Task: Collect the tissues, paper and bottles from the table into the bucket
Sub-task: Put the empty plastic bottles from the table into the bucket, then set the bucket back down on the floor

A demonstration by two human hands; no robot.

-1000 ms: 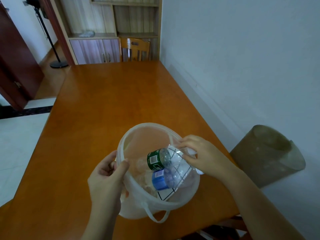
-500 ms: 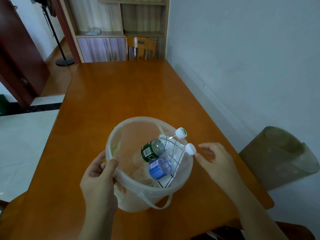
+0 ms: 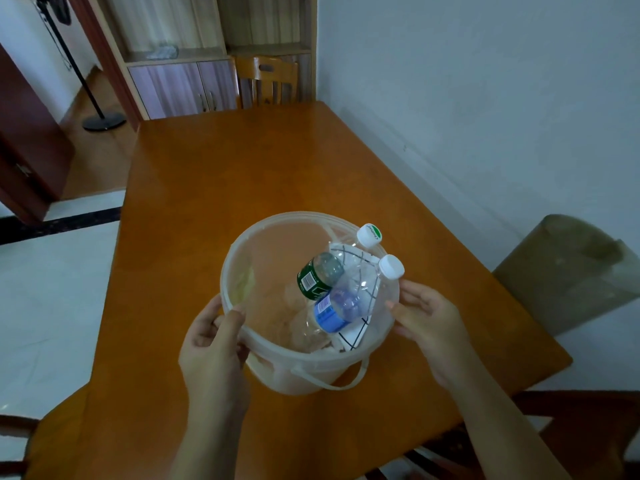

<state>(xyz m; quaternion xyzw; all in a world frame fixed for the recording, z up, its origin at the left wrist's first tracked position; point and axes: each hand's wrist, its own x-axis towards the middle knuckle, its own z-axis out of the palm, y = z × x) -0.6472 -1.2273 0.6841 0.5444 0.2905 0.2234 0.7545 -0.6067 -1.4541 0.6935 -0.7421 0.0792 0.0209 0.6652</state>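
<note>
The fingers (image 3: 207, 311) of the left hand (image 3: 213, 351) are curling round the near-left rim of the bucket (image 3: 242, 237). The thumb is hooking over the lip and the rest are pressing from outside. It is a pinch that, by my reading, is keeping the light tub from sliding or tipping. On the opposite side the right hand (image 3: 429, 323) is lying against the outer wall with its fingers loose and nearly straight. It is touching rather than clasping, holding nothing, and seemingly steadying the bucket from that side.

Between the hands, low in the centre of the frame, the bucket is standing upright on the table (image 3: 225, 174), its handle hanging over the near side. Inside it, the green-labelled bottle (image 3: 311, 280) and the blue-labelled bottle (image 3: 332, 310) are leaning side by side. Their lower ends are down in the tub and their white caps are poking out over the right rim, probably because they are too long to lie flat. Beneath them a sheet of paper (image 3: 355, 336) with dark ruled lines is sloping against the right wall. The pale crumpled stuff at the bottom is probably the tissues (image 3: 294, 308), though that is hard to tell through the clear plastic.

With all this inside, the collecting is looking close to finished.
</note>
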